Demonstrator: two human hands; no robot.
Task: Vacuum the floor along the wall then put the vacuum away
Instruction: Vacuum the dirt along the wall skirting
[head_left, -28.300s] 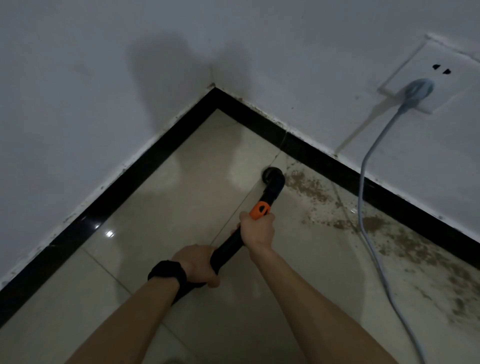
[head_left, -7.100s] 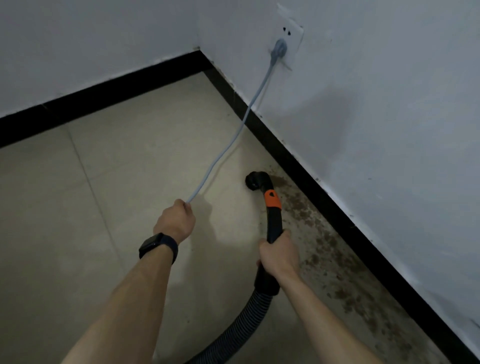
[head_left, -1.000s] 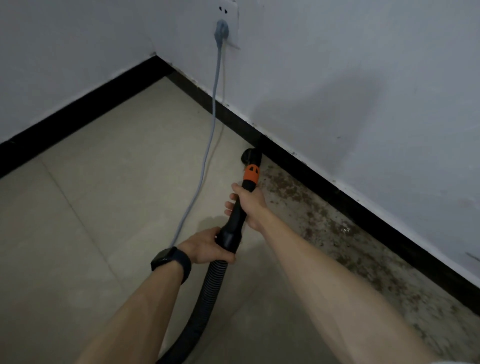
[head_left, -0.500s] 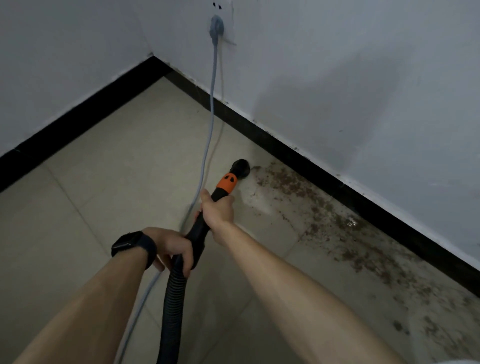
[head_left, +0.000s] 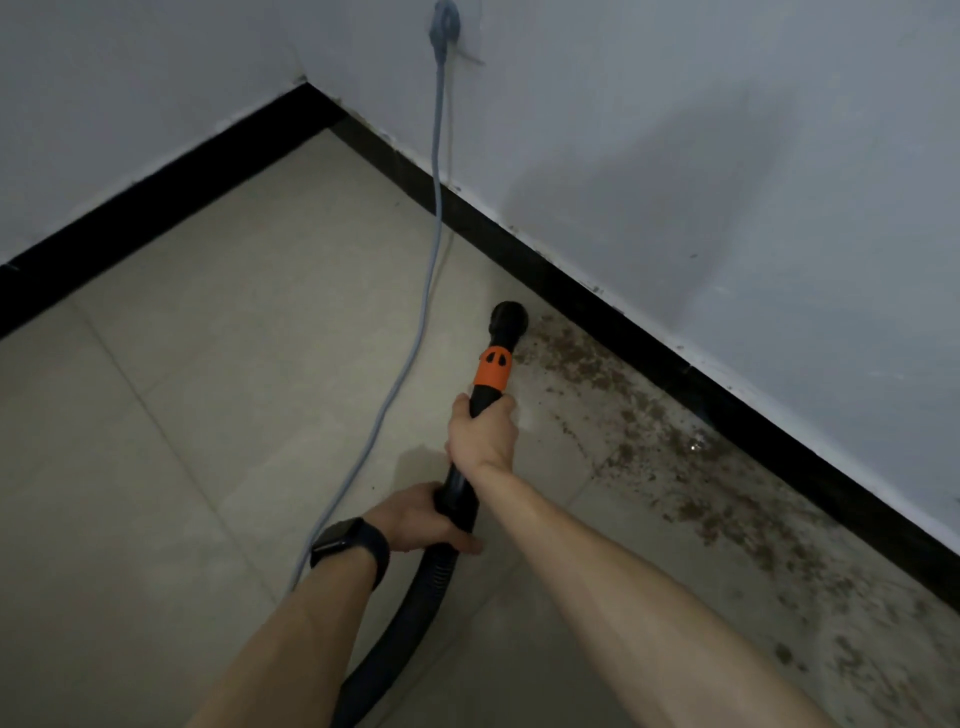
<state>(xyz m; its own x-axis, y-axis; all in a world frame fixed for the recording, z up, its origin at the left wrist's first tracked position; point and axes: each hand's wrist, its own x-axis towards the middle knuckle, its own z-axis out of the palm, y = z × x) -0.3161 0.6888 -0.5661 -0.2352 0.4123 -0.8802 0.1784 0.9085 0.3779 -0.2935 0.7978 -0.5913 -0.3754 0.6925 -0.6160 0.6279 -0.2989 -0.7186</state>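
At frame centre, the nozzle (head_left: 509, 318) rests on the floor (head_left: 234, 364), just beside the black skirting (head_left: 675, 358) at the foot of the wall (head_left: 675, 156).

**Grip**
- The right hand (head_left: 480, 434) is wrapped round the wand (head_left: 453, 486), fingers curled just below the orange collar (head_left: 492, 375).
- The left hand (head_left: 415, 519), at 7 o'clock of the right hand, is curled round the wand's lower end, where the ribbed hose (head_left: 415, 613) joins. A watch (head_left: 348, 545) sits on that wrist.
- The hose leaves the frame toward 6 o'clock.

**Work area**
- A brown band of dirt (head_left: 675, 457) lies along the skirting, from the nozzle toward 4 o'clock.
- Tile at 9 o'clock of the nozzle looks clean.
- Judged from this, the wall pass is only partly done.

**Procedure**
1. Hold the nozzle mouth flat on the tile.
2. Draw it slowly toward 4 o'clock, parallel to the skirting, and overlap each pass.
3. Steer with the right hand and feed hose slack with the left.
4. Keep the nozzle off the cord (head_left: 415, 322). It drops from the plug (head_left: 444, 23) at 12 o'clock and trails past the left hand toward 7 o'clock.
5. A glint in the dirt at 4 o'clock may be moisture, but this cannot be told. Approach it with care.

**Containers**
None is in view. The vacuum body and its dust bin are out of frame, so the fill level cannot be told.
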